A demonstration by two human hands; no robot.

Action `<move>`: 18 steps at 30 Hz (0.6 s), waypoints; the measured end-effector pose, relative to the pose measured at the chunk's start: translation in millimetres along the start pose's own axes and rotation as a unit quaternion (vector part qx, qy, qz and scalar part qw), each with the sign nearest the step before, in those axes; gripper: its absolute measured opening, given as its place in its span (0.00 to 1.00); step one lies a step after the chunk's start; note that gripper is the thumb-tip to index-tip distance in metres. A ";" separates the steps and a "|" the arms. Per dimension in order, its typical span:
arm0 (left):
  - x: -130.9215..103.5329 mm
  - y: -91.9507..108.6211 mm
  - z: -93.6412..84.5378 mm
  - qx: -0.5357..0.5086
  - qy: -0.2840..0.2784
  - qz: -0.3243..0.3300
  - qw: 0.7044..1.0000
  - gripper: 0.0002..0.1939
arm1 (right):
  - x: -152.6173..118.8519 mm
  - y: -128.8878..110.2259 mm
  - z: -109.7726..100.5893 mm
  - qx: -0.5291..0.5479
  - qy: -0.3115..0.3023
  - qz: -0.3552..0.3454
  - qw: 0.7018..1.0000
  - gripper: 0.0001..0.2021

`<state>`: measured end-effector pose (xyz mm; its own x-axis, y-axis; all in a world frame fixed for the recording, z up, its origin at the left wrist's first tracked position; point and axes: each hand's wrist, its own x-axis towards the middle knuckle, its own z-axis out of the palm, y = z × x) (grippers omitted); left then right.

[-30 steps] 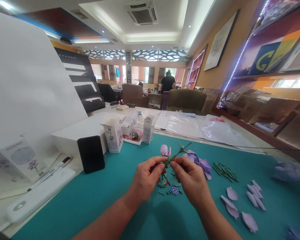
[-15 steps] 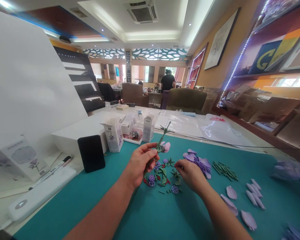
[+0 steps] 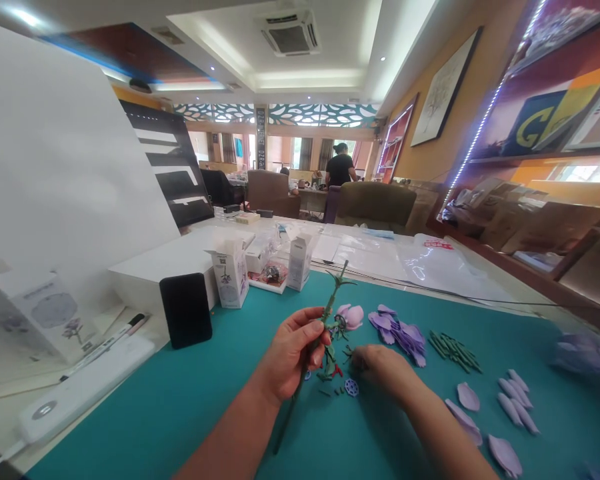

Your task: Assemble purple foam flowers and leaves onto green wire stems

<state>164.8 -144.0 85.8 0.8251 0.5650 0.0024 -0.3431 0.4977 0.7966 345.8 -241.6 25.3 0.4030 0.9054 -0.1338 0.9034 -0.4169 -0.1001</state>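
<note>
My left hand (image 3: pixel 300 350) pinches the green stem of an artificial flower (image 3: pixel 351 317). The stem slants from lower left to upper right, with a small leaf whorl near its top and a lilac bloom on the side. To the right, my right hand (image 3: pixel 385 367) is down at the mat, its fingertips closed on a spiky green leaf piece (image 3: pixel 349 353) that they mostly hide. Between the hands lie green leaves, red bits and a purple spoked disc (image 3: pixel 351 387); the left hand and flower cover part of this pile.
On the green mat (image 3: pixel 190 413) lie purple petals (image 3: pixel 397 335), green stem pieces (image 3: pixel 455 351), pale lilac rods (image 3: pixel 517 400) and loose petals (image 3: pixel 467 396). A black tablet-like panel (image 3: pixel 186 311) and small cartons (image 3: pixel 230 273) stand at left. A person (image 3: pixel 340 165) stands far back.
My left hand has turned and lowered the flower, so its long stem and bloom show more. My right hand has dropped onto the small parts. The view has shifted slightly.
</note>
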 end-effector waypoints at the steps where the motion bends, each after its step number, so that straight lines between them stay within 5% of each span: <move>1: -0.4 -0.7 -0.5 0.001 -0.003 0.000 1.000 0.19 | 1.1 0.3 1.4 -0.004 -0.003 0.004 1.000 0.15; 9: -1.9 -2.0 -1.3 0.009 -0.019 0.002 1.000 0.19 | 0.0 3.7 2.8 -0.014 0.002 0.002 1.000 0.08; 18: -1.2 -0.3 -4.5 0.029 -0.020 0.017 0.999 0.18 | -4.6 -0.2 -7.1 0.004 0.005 -0.017 1.000 0.17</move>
<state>161.8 -141.9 82.9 0.8313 0.5533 0.0524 -0.3449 0.4398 0.8292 344.8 -245.1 32.9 0.3740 0.9195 -0.1207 0.9153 -0.3869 -0.1115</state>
